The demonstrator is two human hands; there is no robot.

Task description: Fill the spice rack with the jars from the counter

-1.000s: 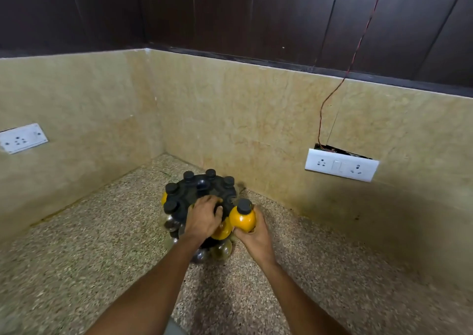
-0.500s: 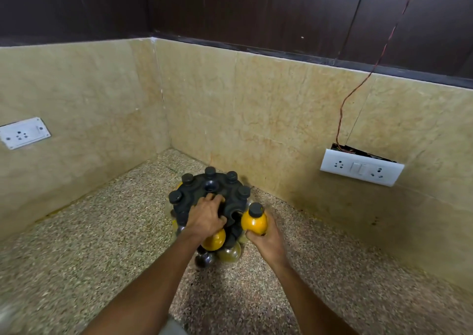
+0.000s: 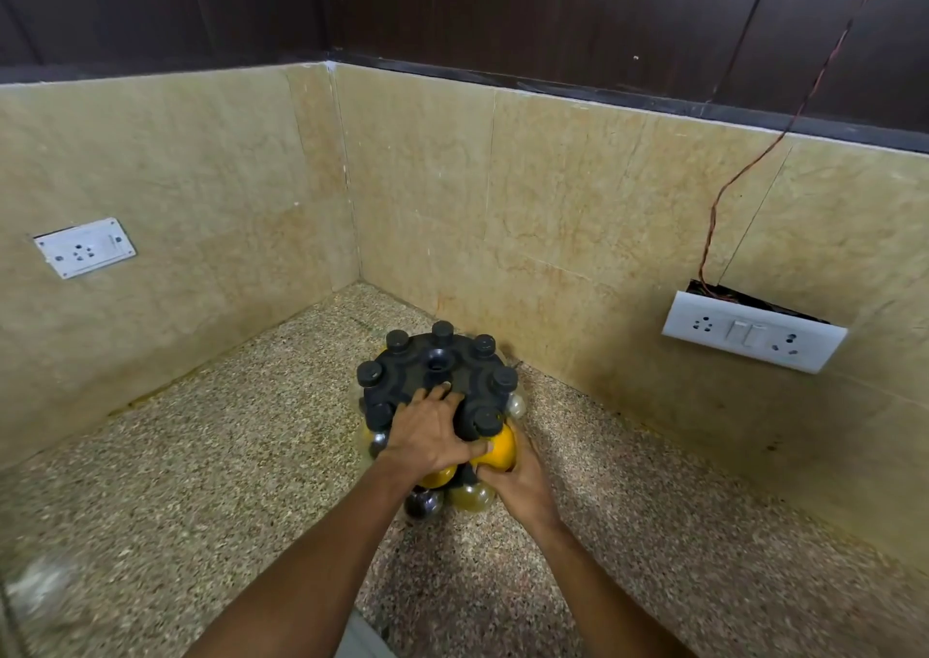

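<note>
Both forearms reach in from 6 o'clock toward the black round spice rack (image 3: 427, 376), which stands on the speckled surface (image 3: 201, 456) near the corner of the tan stone walls. The left hand (image 3: 427, 436) lies palm down on the rack's top plate, its fingers spread and fairly straight, fingertips near the hub hole at the centre. The right hand (image 3: 518, 486) sits at the rack's 5 o'clock edge, its fingers curled around a yellow jar (image 3: 500, 449) with a black cap (image 3: 486, 418); the cap stands level with the top plate, at its rim. Seven black caps can be counted around the plate's edge, the held jar's among them; the left hand covers the stretch at 6 o'clock. Below the hands three more round jars show: one yellow (image 3: 437, 476), one dark (image 3: 422, 502) and one olive-toned (image 3: 471, 496). No label or writing can be read on any jar or on the rack. Two white socket plates are fixed to the walls, one at 9 o'clock (image 3: 84, 247) and one at 3 o'clock (image 3: 753, 331), with a thin red wire (image 3: 754, 159) rising from the latter.
</note>
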